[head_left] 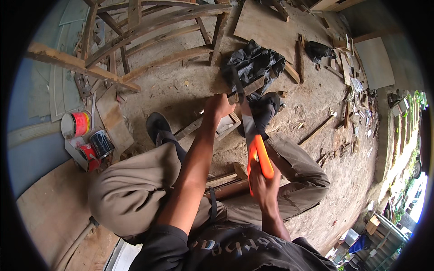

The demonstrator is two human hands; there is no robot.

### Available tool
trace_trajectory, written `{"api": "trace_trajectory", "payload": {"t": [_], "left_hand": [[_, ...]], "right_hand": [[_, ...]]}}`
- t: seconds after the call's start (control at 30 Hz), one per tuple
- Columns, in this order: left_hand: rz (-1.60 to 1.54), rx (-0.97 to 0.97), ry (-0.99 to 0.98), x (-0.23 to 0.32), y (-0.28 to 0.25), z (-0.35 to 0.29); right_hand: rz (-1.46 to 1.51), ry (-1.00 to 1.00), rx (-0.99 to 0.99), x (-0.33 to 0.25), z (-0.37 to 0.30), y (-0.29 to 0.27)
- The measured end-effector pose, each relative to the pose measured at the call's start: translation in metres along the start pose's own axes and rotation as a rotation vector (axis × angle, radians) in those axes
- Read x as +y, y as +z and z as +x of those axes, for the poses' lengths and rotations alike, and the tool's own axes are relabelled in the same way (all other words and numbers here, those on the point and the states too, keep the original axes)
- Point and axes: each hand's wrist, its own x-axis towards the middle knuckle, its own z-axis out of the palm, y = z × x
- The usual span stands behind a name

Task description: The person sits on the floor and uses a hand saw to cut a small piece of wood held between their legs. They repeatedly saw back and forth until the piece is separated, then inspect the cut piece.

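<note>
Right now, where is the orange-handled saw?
The saw is just right of centre in the head view, its handle in the right hand, its blade just right of the left hand.

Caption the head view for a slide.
Right hand grips an orange-handled metal handsaw, blade across a narrow brown wooden strip held by the left hand, near crumpled black plastic.

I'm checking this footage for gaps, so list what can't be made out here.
All in the head view:
Left hand: its fingertips, hidden behind the hand itself.
Orange saw handle: partly covered by the right hand.
Saw blade: teeth too small to tell.
Black plastic: covers whatever lies beneath.
Wooden frame: cut off by the upper edge.
</note>
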Motion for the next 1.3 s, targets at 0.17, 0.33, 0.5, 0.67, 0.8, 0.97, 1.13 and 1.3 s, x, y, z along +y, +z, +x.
{"api": "trace_trajectory", "payload": {"t": [0.17, 0.33, 0.5, 0.67, 0.8, 0.97, 1.13, 1.3], "left_hand": [[-0.067, 0.015, 0.0, 0.001, 0.001, 0.003], [-0.063, 0.034, -0.027, 0.002, 0.005, 0.003], [0.048, 0.138, -0.008, 0.009, 0.012, -0.003], [0.13, 0.231, 0.008, 0.007, 0.023, -0.007], [0.089, 0.175, -0.002, 0.01, 0.015, -0.005], [0.043, 0.134, -0.01, 0.01, 0.012, -0.007], [0.041, 0.161, 0.005, 0.008, 0.018, 0.0], [0.042, 0.272, -0.05, -0.007, 0.033, 0.005]], "right_hand": [[0.029, -0.349, 0.044, -0.02, -0.077, -0.033], [-0.106, -0.318, 0.042, 0.025, -0.044, -0.022], [-0.056, -0.305, 0.061, 0.045, -0.054, -0.01], [-0.067, -0.288, 0.047, 0.057, -0.061, -0.009], [-0.073, -0.308, 0.04, 0.064, -0.064, -0.016], [-0.135, -0.226, 0.012, 0.056, -0.062, -0.017], [-0.127, -0.309, 0.081, 0.053, -0.072, -0.001], [-0.173, -0.276, 0.121, 0.053, 0.038, 0.029]]}}
